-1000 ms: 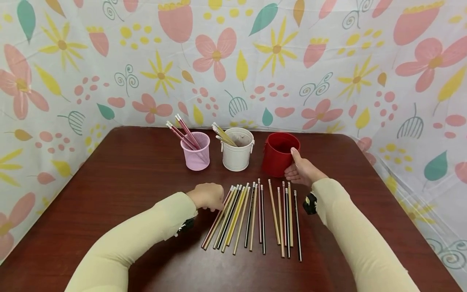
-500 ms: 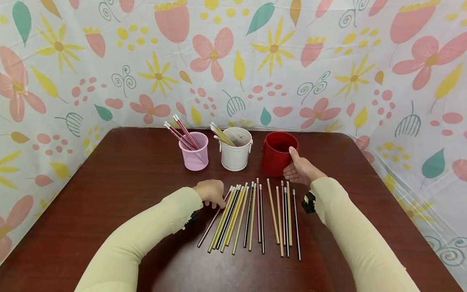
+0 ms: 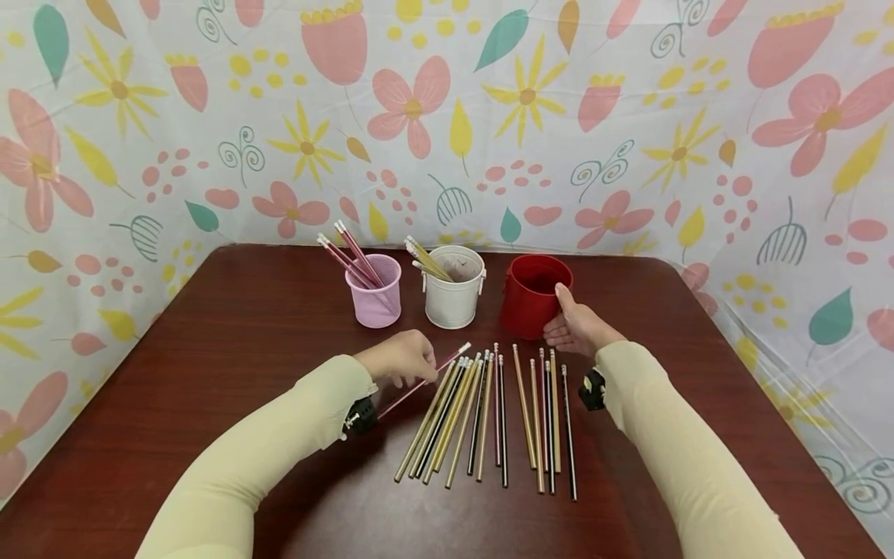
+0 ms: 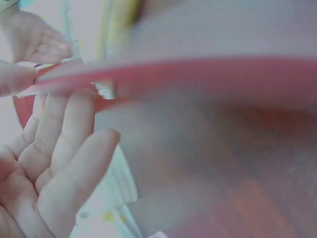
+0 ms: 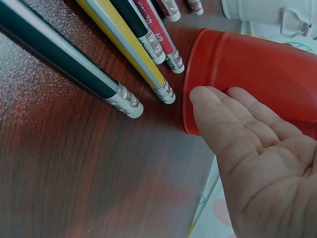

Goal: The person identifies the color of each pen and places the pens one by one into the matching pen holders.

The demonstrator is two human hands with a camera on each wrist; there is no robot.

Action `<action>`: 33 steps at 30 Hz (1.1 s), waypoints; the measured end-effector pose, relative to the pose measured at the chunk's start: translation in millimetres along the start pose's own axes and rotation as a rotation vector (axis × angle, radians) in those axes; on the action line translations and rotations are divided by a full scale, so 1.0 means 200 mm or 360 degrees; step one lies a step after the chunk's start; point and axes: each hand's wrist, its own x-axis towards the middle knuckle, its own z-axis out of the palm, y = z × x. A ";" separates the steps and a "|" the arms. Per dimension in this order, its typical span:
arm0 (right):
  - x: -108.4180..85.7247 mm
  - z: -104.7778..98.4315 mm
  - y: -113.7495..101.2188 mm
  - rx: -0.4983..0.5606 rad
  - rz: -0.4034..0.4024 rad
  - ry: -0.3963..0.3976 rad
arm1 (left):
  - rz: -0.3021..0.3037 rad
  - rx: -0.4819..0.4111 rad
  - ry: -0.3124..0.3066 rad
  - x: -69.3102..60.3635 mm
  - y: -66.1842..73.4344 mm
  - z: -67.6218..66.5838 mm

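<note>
A dark red pencil with a white eraser end is pinched in my left hand, between thumb and fingers. It lies aslant over the table, left of the row of pencils. Close up in the left wrist view, the same pencil is blurred. My right hand rests straight fingers against the side of a red bucket, its thumb by the rim. In the right wrist view those fingers lie flat on the red bucket. No pencils show in the bucket's visible part.
A pink mesh cup holds several red pencils, leaning left. Beside it, a white bucket contains several yellowish pencils. Black, gold, yellow and red pencils lie on the brown table. A flowered cloth hangs behind.
My left hand has drawn the red pencil out of the left end of the row, leftward and up, and turned it more aslant. The right hand stays at the red bucket.
</note>
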 end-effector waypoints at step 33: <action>0.00 -0.01 -0.01 -0.0041 -0.0021 -0.0024 | 0.0070 -0.0803 0.0526 -0.31 -0.02 -0.67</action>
